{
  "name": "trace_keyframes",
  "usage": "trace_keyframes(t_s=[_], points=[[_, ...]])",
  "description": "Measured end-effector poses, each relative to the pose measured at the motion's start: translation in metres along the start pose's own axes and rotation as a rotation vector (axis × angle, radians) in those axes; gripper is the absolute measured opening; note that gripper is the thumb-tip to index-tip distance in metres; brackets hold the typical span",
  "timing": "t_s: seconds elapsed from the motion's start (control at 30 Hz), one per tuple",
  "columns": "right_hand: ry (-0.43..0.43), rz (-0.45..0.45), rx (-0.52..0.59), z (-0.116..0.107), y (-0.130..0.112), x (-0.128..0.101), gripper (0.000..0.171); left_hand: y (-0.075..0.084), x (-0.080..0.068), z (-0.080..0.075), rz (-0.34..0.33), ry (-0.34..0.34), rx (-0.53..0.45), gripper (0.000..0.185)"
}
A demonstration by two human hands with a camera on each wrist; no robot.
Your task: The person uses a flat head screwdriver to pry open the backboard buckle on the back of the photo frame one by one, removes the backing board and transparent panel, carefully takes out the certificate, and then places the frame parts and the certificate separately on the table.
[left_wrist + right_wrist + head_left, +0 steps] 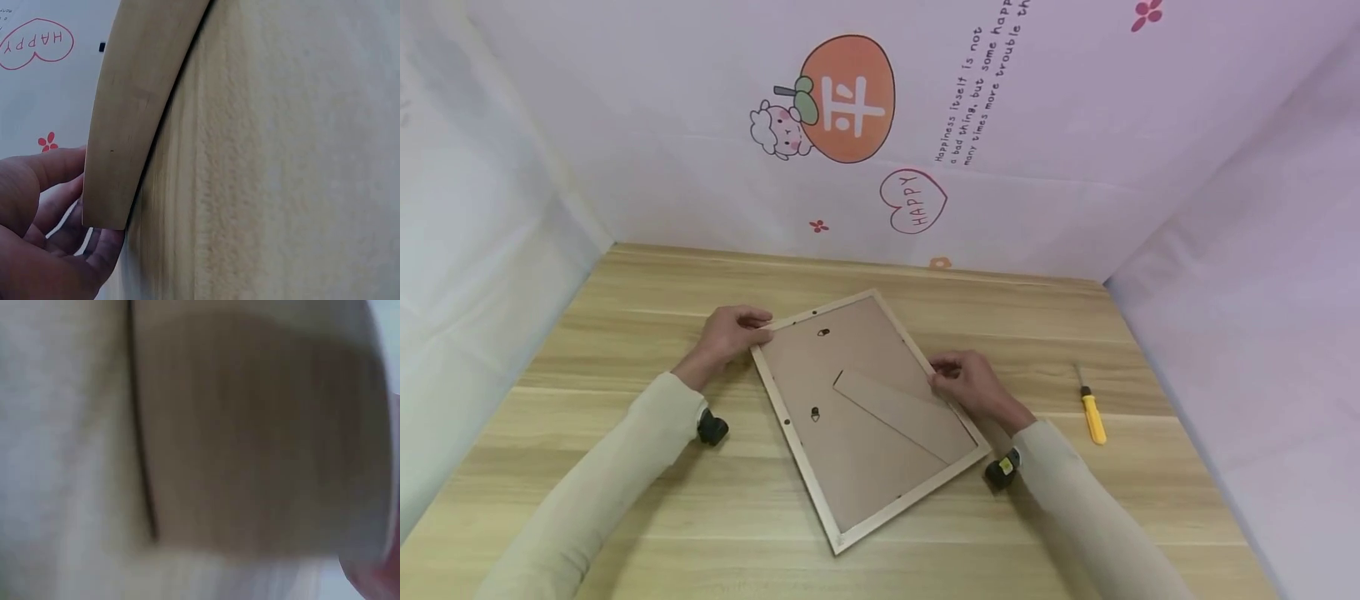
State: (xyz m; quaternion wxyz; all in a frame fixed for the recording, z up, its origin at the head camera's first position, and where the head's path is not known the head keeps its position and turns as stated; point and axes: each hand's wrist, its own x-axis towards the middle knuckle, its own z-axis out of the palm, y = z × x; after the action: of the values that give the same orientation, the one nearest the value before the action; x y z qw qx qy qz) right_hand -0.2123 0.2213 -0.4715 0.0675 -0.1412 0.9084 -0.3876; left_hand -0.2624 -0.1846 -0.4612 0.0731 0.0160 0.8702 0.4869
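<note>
A picture frame [857, 417] lies face down and askew in the middle of the tabletop [625, 333], its brown backing and folded stand facing up. The left hand [733, 333] grips the frame's far left corner, fingers curled round the wooden edge. The right hand [973, 385] pinches its right edge. A yellow screwdriver [1092, 412] lies well apart, to the right.

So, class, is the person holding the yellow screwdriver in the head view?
No: the yellow screwdriver lies alone on the table, while the right hand and left hand grip the picture frame.
</note>
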Motion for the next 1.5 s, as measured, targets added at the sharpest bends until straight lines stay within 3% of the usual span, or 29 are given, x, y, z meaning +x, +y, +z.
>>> trace_keyframes(t_s=[0.23,0.53,0.9,1.13,1.5], points=[[-0.046,-0.034,-0.007,-0.002,-0.003,0.008,0.029,-0.002,-0.002,-0.003,0.004,-0.049,0.052,0.031],[-0.037,0.021,0.035,-0.004,0.002,0.010,0.025,-0.005,-0.006,-0.003,-0.042,-0.035,0.046,0.032],[-0.042,0.071,0.051,-0.019,0.017,-0.036,0.025,-0.007,-0.017,-0.005,-0.058,0.046,0.051,0.030],[-0.033,0.189,0.060,-0.026,0.015,-0.064,0.033,-0.005,-0.028,-0.001,-0.116,0.092,0.037,0.028],[0.067,0.297,0.130,-0.025,0.010,-0.078,0.040,-0.006,-0.046,0.003,-0.136,0.148,0.047,0.026]])
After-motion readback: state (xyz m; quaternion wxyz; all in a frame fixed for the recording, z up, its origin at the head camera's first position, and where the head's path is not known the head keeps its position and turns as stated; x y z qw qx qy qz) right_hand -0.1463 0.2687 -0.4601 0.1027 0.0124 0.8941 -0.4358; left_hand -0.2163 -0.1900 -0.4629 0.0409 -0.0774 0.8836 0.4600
